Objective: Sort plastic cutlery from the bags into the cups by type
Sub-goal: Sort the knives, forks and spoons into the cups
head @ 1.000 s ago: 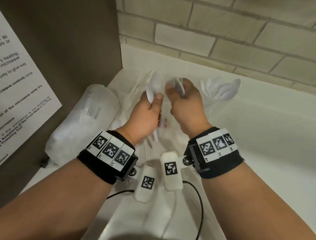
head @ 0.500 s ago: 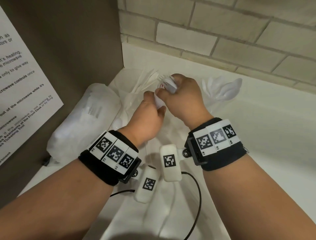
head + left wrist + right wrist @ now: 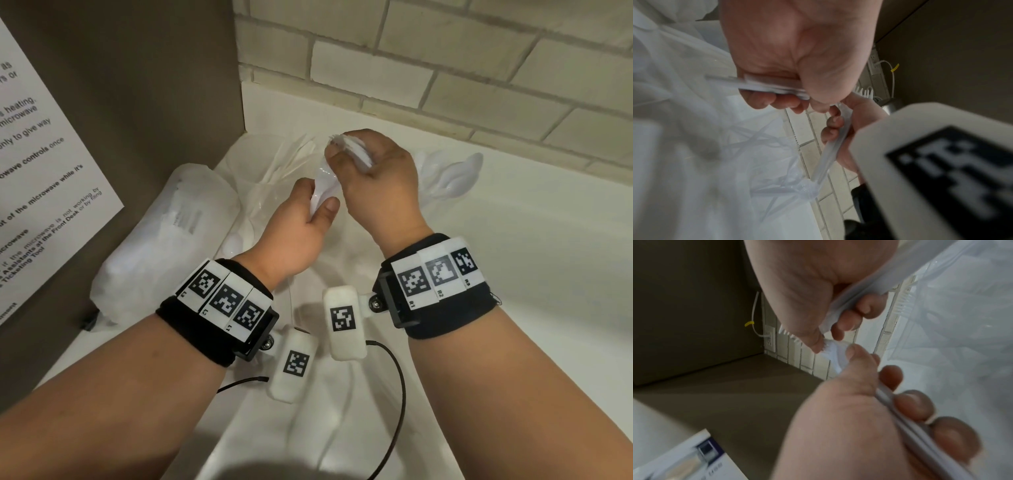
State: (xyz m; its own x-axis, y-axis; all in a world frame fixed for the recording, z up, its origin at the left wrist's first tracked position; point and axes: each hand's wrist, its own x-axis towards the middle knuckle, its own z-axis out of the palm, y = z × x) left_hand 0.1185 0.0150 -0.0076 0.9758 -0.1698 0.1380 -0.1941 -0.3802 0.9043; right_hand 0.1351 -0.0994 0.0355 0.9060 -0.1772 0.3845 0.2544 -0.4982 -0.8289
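Right hand (image 3: 373, 171): fingers curled round a bundle of white plastic forks (image 3: 349, 149), tines pointing up and to the left past the thumb, handles running down through the palm toward the near right. Held above the surface (image 3: 534, 246), between the two filled cups.

Left hand (image 3: 301, 226): just near and left of the right hand, thumb and fingers pinching a single white utensil (image 3: 323, 192). Its head points up and far, touching or almost touching the right hand's thumb; its handle runs down through the fist toward the near side. The right wrist view shows short tines on this head, so it reads as a fork; the head view is too washed out to confirm.

Key relation: the single utensil's long axis lies roughly parallel to the bundle, head-end toward the right hand. Judged step: passing it across into the bundle; the right hand is the nearer receiver, and its thumb would have to lift to admit the piece.

Cup of knives (image 3: 274, 161): far left of both hands, clear, contents upright and fanned.
Cup of spoons (image 3: 448, 174): just right of the right hand, bowls up.
Open bag (image 3: 246, 233): under and left of the left hand, loose cutlery inside.
Sealed bag (image 3: 164, 233): far left, lying along the brown wall panel (image 3: 137, 85).
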